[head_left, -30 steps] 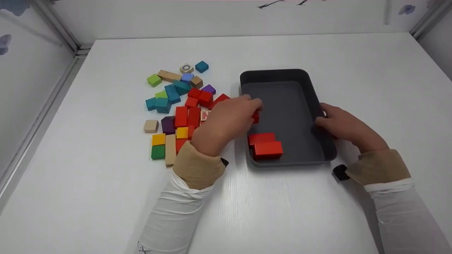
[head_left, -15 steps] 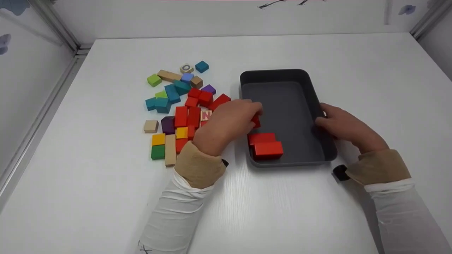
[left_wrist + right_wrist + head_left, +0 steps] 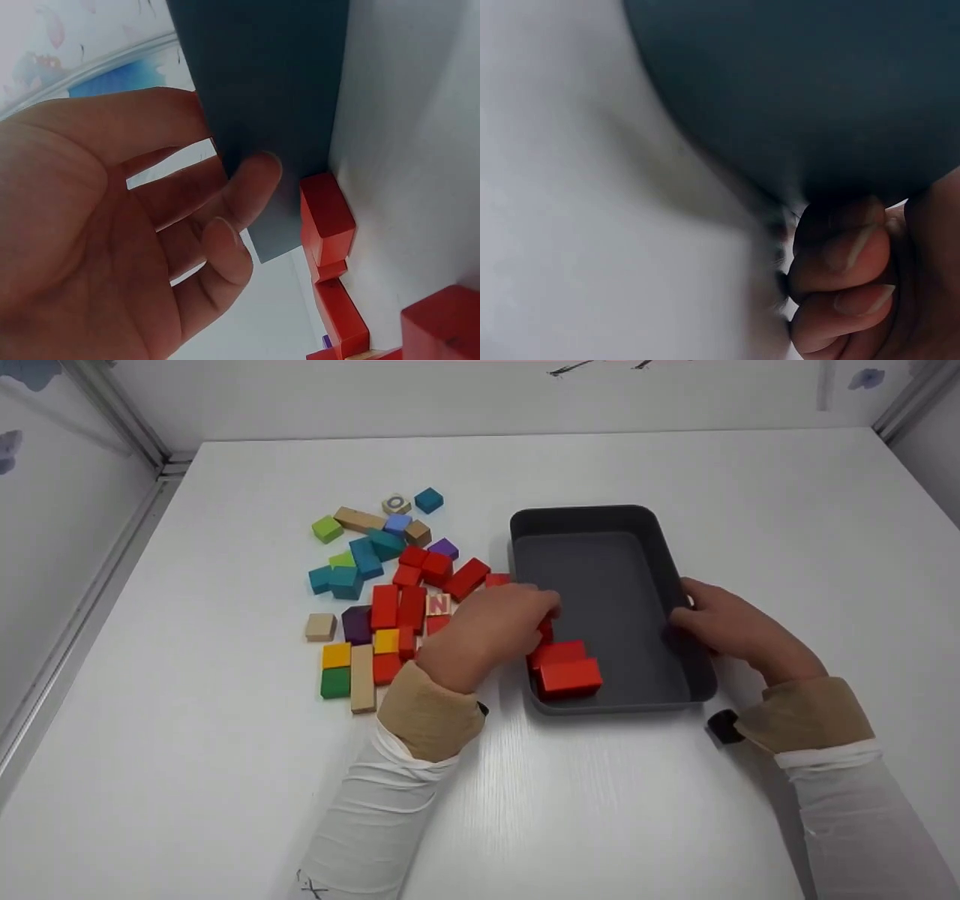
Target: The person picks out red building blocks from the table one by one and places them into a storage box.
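Note:
My left hand point(image 3: 499, 622) reaches over the left wall of a dark grey rectangular tray point(image 3: 615, 585). Its fingertips hold a red block point(image 3: 546, 628) just inside that wall; the hand covers most of the block. Right by it, two more red blocks point(image 3: 570, 676) lie in the tray's near left corner. In the left wrist view the left hand point(image 3: 135, 232) has its fingers going over the tray wall point(image 3: 270, 90), and the held block is hidden behind it. My right hand point(image 3: 731, 622) grips the tray's right wall, fingers curled under its side in the right wrist view.
Left of the tray lie many loose wooden blocks: red blocks point(image 3: 385, 607), teal blocks point(image 3: 366, 559), a green block point(image 3: 335, 682), a natural wood plank point(image 3: 363, 679) and an N-marked block point(image 3: 438, 604). One red block point(image 3: 328, 214) stands close beside the tray's outer wall. White panels enclose the table.
The left hand has shifted a little toward the near side along the tray's left wall, with the red block. A red block outside the tray has come into view behind it. The right hand stays put.

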`<state>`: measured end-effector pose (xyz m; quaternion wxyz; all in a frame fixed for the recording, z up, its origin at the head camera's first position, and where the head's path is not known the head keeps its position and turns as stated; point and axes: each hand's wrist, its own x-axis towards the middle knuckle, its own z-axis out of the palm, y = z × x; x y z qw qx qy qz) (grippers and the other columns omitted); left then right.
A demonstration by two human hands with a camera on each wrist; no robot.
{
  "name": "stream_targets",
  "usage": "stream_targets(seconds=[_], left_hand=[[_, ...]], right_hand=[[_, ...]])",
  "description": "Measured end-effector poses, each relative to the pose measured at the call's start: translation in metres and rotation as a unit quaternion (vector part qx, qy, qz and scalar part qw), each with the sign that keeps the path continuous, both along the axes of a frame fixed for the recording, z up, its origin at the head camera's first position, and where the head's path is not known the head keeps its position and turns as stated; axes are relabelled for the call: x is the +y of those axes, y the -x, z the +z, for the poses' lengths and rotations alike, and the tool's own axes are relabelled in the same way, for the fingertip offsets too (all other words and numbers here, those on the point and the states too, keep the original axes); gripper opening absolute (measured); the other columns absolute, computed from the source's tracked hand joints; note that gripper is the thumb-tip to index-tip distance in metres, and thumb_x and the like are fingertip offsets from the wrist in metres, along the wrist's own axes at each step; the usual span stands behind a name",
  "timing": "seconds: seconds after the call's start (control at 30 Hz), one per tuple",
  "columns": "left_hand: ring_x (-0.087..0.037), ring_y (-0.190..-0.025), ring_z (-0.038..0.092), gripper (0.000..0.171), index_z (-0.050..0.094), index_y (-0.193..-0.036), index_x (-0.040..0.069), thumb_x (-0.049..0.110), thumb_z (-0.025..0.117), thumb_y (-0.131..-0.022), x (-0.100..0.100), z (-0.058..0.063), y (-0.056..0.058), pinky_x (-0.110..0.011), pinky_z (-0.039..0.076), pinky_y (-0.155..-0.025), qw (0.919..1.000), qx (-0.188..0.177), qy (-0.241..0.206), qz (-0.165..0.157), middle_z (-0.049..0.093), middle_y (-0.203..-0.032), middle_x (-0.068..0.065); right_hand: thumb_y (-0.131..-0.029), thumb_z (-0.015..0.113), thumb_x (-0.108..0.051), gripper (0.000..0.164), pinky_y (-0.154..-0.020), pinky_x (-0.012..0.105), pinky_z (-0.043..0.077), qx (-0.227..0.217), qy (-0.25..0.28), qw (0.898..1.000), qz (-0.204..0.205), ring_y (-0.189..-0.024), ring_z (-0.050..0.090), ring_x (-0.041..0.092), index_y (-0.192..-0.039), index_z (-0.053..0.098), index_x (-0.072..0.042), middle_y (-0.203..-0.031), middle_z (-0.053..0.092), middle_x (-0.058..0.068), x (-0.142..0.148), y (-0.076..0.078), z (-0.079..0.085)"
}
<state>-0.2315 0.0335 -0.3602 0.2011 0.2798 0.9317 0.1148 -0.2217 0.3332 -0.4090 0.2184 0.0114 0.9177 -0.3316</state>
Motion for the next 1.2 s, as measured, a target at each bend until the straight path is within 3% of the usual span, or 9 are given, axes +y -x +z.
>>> stream_targets(seconds=[0.4, 0.63, 1.03, 1.2], left_hand=[[-0.020, -0.115, 0.061, 0.050, 0.060, -0.143, 0.019, 0.021, 0.075, -0.095, 0.003, -0.001, -0.005, -0.037, 0.056, -0.101, 0.9998, -0.013, 0.016, -0.005, 0.067, -0.129, -0.005], [-0.021, -0.114, 0.060, 0.059, 0.053, -0.149, 0.020, 0.023, 0.076, -0.095, 0.003, 0.004, -0.007, -0.039, 0.056, -0.101, 0.9993, -0.017, 0.032, -0.006, 0.066, -0.130, -0.006], [-0.020, -0.111, 0.060, 0.052, 0.056, -0.145, 0.017, 0.032, 0.071, -0.098, 0.001, 0.007, -0.008, -0.037, 0.057, -0.098, 0.9986, -0.034, 0.042, -0.001, 0.066, -0.126, -0.006], [-0.020, -0.119, 0.061, 0.057, 0.053, -0.149, 0.020, 0.036, 0.070, -0.098, -0.003, 0.011, -0.004, -0.039, 0.056, -0.102, 0.9986, -0.045, 0.024, 0.011, 0.065, -0.136, -0.005]], right_hand=[[-0.101, 0.039, -0.020, 0.060, -0.071, 0.031, 0.050, 0.001, 0.006, 1.000, 0.005, -0.092, 0.060, 0.019, -0.158, 0.030, -0.005, -0.132, 0.054, 0.022, -0.002, 0.001, 0.002], [-0.101, 0.039, -0.021, 0.061, -0.071, 0.031, 0.050, 0.005, 0.003, 1.000, 0.008, -0.092, 0.061, 0.019, -0.158, 0.030, -0.004, -0.133, 0.054, 0.023, -0.001, 0.002, 0.002], [-0.102, 0.039, -0.022, 0.063, -0.077, 0.030, 0.051, 0.004, 0.001, 1.000, 0.011, -0.103, 0.062, 0.026, -0.160, 0.027, -0.003, -0.142, 0.051, 0.025, -0.001, 0.001, 0.002], [-0.101, 0.039, -0.021, 0.061, -0.073, 0.032, 0.052, 0.002, 0.005, 1.000, 0.005, -0.096, 0.061, 0.022, -0.159, 0.029, -0.005, -0.134, 0.054, 0.023, -0.001, 0.000, 0.001]])
